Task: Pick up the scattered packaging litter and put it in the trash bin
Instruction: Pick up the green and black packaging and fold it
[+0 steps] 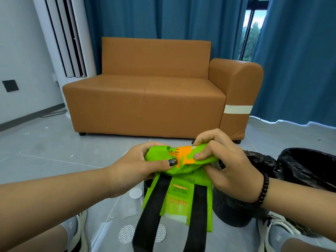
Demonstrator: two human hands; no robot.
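You faced a tan sofa (149,91) that stood against blue curtains (163,17), with a strip of pale tape (238,109) across its arm. To its left you had a white air conditioner (63,37) by the wall, near a dark wall plate (10,85). Between the curtains at the upper right, a window (251,28) showed trees, and grey floor tiles (45,148) ran under it all.
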